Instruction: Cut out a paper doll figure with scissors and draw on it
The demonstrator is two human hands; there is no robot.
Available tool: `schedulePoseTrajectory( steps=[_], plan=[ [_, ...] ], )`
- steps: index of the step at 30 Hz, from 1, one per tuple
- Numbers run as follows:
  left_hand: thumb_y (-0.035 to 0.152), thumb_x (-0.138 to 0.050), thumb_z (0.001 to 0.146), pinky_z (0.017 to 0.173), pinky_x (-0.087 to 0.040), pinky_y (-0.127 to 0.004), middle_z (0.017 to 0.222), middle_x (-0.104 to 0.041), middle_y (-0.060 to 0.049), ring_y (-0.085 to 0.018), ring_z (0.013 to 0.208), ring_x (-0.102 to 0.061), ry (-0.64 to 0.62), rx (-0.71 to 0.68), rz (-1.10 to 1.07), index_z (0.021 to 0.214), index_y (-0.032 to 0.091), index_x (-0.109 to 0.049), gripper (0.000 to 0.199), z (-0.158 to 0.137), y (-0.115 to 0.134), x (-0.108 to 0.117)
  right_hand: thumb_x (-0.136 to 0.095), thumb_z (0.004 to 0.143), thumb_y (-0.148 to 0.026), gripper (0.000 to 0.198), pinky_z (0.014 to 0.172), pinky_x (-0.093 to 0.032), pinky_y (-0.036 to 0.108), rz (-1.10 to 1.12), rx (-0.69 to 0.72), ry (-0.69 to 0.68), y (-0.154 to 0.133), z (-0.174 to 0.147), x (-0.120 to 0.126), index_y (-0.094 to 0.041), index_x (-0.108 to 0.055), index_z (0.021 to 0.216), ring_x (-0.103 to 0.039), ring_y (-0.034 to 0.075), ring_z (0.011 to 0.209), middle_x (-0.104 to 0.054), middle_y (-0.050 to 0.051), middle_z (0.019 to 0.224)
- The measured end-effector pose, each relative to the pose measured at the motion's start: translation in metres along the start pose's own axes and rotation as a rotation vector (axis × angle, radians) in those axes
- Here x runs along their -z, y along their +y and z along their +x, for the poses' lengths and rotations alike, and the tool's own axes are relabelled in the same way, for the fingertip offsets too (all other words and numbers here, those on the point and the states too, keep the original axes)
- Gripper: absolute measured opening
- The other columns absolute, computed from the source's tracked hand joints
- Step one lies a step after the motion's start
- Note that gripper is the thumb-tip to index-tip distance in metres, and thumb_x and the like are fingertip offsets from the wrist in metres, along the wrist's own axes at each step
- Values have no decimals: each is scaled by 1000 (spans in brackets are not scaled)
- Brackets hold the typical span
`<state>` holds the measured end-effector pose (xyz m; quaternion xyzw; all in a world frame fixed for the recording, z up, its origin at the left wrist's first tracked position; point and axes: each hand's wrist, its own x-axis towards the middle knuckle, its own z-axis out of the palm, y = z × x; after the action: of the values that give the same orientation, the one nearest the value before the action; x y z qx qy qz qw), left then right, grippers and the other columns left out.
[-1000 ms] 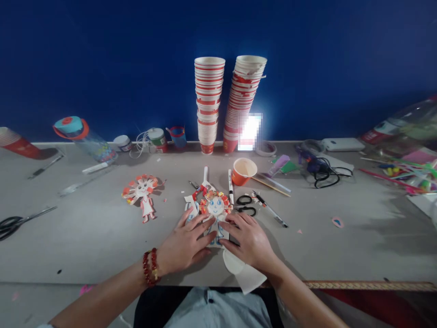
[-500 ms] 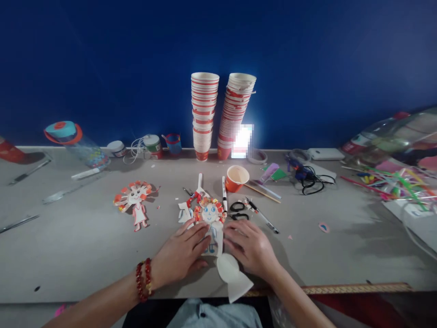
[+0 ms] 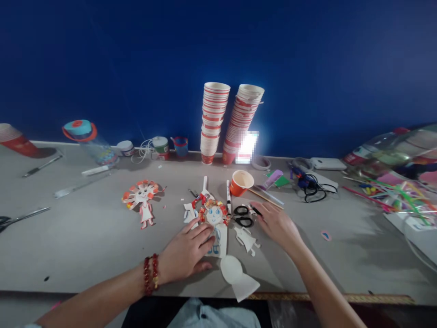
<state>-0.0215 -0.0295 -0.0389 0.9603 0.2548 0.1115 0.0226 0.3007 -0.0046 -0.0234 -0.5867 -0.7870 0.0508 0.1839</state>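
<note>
A paper doll drawing (image 3: 215, 217), with a blue-lined face and red-orange paper hair, lies in front of me. My left hand (image 3: 187, 248) rests on its left side, fingers spread, pressing it to the table. To the right, my right hand (image 3: 278, 225) has its fingers closed around a pen (image 3: 255, 209) lying on the table, most of which the hand hides. Black-handled scissors (image 3: 243, 216) lie between the doll and that hand. A white cut-out figure (image 3: 246, 240) is just below them. Nearer me is a rounded white paper piece (image 3: 232, 269).
Two tall paper cup stacks (image 3: 213, 123) stand by the blue wall. An orange cup (image 3: 241, 183) and a white marker (image 3: 228, 196) are beyond the doll. A finished-looking paper doll (image 3: 145, 205) lies left. Cables (image 3: 309, 182) and coloured straws (image 3: 406, 182) are right.
My right hand has left the doll's right edge and moved right and away from me to the pen, uncovering the white cut-out figure. My left hand stays on the doll. The view has shifted slightly.
</note>
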Motion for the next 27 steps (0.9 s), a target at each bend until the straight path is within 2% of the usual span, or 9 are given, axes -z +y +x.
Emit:
schedulePoseTrajectory(
  steps=[3, 5, 7, 9, 11, 14, 19, 23, 27],
  plan=[
    [60, -46, 90, 117, -19, -47, 138, -53, -12, -27, 132, -42, 6, -14, 3, 130, 16, -51, 59, -2, -2, -3, -51, 89, -27, 26, 71, -49, 35, 496, -94, -52, -1, -6, 12, -24, -67, 110, -63, 23, 82, -67, 9, 100],
    [60, -47, 89, 117, -17, -49, 138, -53, -14, -28, 133, -41, 15, -30, 6, 129, 15, -51, 61, -2, -3, -5, -54, 89, -33, 22, 64, -48, 33, 965, -217, -64, -8, -12, 17, -23, -68, 101, -60, 20, 69, -65, 6, 83],
    [61, -47, 89, 117, -17, -49, 138, -53, -15, -29, 135, -39, 23, -43, 12, 129, 14, -51, 61, -2, -4, -6, -60, 84, -40, 23, 62, -47, 33, 1380, -253, -83, -21, -16, 15, -24, -67, 100, -59, 20, 68, -60, 3, 75],
    [61, -47, 88, 117, -19, -47, 138, -52, -17, -29, 136, -37, 22, -57, 19, 128, 12, -51, 63, -2, -4, -7, -71, 76, -42, 31, 63, -47, 32, 1549, -227, -90, -37, -16, 6, -25, -65, 101, -57, 18, 67, -57, 0, 70],
    [62, -46, 88, 117, -21, -45, 138, -52, -18, -28, 136, -38, 13, -75, 16, 129, 11, -50, 65, 0, -4, -7, -71, 78, -41, 29, 63, -47, 30, 1481, -223, -152, -55, -12, -6, -23, -65, 99, -57, 18, 67, -58, 0, 70],
    [63, -44, 89, 117, -21, -44, 139, -51, -18, -28, 136, -38, -9, -82, 2, 131, 12, -49, 66, 1, -5, -5, -58, 89, -35, 18, 51, -41, 25, 1165, -172, -143, -75, -4, -25, -19, -64, 88, -51, 14, 54, -56, -1, 61],
    [63, -39, 91, 118, -16, -48, 137, -53, -16, -29, 137, -36, -33, -86, -24, 132, 13, -49, 65, 3, -7, -3, -56, 85, -22, 5, 56, -45, 25, 838, -74, 58, -85, 2, -45, -20, -59, 88, -57, 15, 60, -59, -1, 70],
    [62, -35, 92, 117, -15, -50, 139, -52, -14, -29, 138, -36, -44, -87, -38, 134, 13, -47, 66, 2, -8, -4, -54, 85, -22, 5, 51, -43, 23, 767, -54, 122, -83, -2, -52, -20, -57, 81, -54, 13, 55, -57, -1, 68],
    [59, -35, 94, 117, -10, -51, 142, -50, -13, -30, 140, -32, -68, -99, -32, 135, 13, -48, 63, 2, -8, -4, -53, 86, -21, 9, 48, -39, 22, 729, -38, 122, -83, -2, -54, -20, -56, 78, -50, 12, 51, -55, -3, 62]
  ],
)
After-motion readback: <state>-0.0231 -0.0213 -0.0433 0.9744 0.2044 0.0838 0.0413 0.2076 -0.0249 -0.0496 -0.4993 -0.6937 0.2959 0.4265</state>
